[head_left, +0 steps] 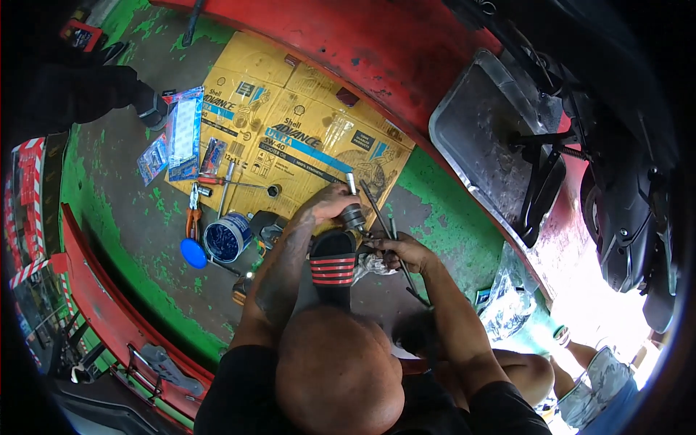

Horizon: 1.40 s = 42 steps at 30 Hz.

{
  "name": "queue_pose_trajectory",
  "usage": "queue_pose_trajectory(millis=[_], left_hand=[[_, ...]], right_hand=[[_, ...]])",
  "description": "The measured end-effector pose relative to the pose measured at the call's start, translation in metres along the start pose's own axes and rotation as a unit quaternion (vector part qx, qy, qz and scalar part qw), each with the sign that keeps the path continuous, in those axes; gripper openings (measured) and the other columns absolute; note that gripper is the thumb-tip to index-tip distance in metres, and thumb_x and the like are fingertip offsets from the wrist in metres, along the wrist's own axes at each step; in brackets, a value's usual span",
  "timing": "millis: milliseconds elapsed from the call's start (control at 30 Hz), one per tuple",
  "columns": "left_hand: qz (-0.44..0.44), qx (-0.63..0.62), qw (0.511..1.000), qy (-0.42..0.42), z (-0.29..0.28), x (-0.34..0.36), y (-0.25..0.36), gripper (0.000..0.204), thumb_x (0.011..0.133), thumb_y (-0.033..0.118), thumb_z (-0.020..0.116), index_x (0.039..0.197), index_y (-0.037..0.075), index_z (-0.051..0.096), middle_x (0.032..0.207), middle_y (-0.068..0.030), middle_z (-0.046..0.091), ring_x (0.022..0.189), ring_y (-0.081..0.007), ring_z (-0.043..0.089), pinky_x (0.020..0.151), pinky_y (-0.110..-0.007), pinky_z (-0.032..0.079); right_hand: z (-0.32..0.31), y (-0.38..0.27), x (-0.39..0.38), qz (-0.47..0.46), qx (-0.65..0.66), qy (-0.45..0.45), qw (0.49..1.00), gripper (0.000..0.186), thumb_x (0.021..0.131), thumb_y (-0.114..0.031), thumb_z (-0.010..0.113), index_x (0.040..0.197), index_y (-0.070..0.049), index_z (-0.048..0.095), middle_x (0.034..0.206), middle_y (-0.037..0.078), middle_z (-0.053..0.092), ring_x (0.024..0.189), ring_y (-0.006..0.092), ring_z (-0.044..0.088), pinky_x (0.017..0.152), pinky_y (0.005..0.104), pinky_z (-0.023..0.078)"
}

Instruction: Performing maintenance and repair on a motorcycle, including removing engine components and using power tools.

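My left hand (pixel 332 203) is closed around a metal part (pixel 352 214), a wide dark cylinder with a narrower shiny tube at its upper end. Close by on the right, my right hand (pixel 407 252) has its fingers drawn together near the part's lower end. What they pinch is too small to make out. Thin dark rods (pixel 375 206) cross beside this hand; whether it grips them I cannot tell. A whitish crumpled rag (pixel 375 270) lies below the right hand. Beneath my left hand sits a black sandal (pixel 332 261) with red stripes.
Yellow flattened cardboard (pixel 290 109) covers the floor ahead. Left of my arm are orange-handled pliers (pixel 193 217), a screwdriver (pixel 212 180), a blue tub (pixel 228 238) and its blue lid (pixel 193 254). Plastic packets (pixel 185 134) lie farther left. Red ramps (pixel 333 40) border the area; a motorcycle (pixel 616 225) stands right.
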<state>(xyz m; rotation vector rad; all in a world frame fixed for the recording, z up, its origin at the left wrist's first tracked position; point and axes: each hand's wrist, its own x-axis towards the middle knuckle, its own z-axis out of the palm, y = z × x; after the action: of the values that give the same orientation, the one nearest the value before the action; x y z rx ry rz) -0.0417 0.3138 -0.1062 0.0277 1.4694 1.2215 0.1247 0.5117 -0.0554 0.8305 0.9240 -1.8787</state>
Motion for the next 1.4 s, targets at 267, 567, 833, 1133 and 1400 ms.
queue_pose_trajectory(millis=[267,567,833,1133,1400], left_hand=[[-0.065,0.212,0.975,0.028,0.041,-0.074,0.075,0.042,0.089,0.042,0.063,0.097,0.001,0.071,0.076,-0.0103,0.069,0.066,-0.0233,0.066,0.066,-0.037,0.053],[0.035,0.217,0.957,0.188,0.018,-0.132,0.104,0.028,0.093,0.021,0.064,0.116,0.007,0.063,0.081,-0.0117,0.069,0.080,-0.0190,0.070,0.067,-0.033,0.054],[0.214,0.661,0.679,0.237,-0.206,-0.166,0.024,0.023,0.080,0.010,0.066,0.103,0.009,0.063,0.094,-0.0112,0.062,0.093,-0.0317,0.060,0.079,-0.045,0.051],[0.066,0.313,0.830,0.456,-0.223,-0.203,0.010,0.033,0.090,0.019,0.062,0.118,0.005,0.053,0.100,-0.0219,0.064,0.094,-0.0385,0.065,0.079,-0.049,0.050],[-0.022,0.438,0.749,0.497,-0.220,-0.219,-0.069,0.065,0.077,0.030,0.081,0.131,0.010,0.051,0.122,-0.0179,0.058,0.113,-0.0357,0.058,0.097,-0.045,0.048]], right_hand=[[-0.004,0.007,0.016,-0.126,0.178,-0.027,0.976,0.069,0.086,-0.057,0.066,0.132,-0.006,0.055,0.107,0.007,0.061,0.093,0.0187,0.065,0.076,0.0343,0.056],[-0.007,0.029,0.050,-0.206,0.199,-0.094,0.953,0.060,0.088,-0.041,0.070,0.133,-0.007,0.048,0.106,0.015,0.066,0.092,0.0305,0.069,0.069,0.0409,0.060],[-0.023,0.038,0.029,-0.104,0.156,-0.159,0.969,0.077,0.080,-0.051,0.076,0.135,-0.006,0.047,0.100,0.012,0.066,0.084,0.0253,0.068,0.059,0.0356,0.058],[-0.032,0.052,-0.008,-0.110,0.124,-0.189,0.968,0.080,0.071,-0.055,0.081,0.125,-0.005,0.051,0.111,0.013,0.063,0.085,0.0199,0.066,0.058,0.0313,0.056],[-0.028,0.049,-0.015,-0.090,0.105,-0.152,0.979,0.077,0.068,-0.064,0.078,0.118,-0.011,0.053,0.109,0.011,0.058,0.081,0.0169,0.061,0.050,0.0269,0.052]])
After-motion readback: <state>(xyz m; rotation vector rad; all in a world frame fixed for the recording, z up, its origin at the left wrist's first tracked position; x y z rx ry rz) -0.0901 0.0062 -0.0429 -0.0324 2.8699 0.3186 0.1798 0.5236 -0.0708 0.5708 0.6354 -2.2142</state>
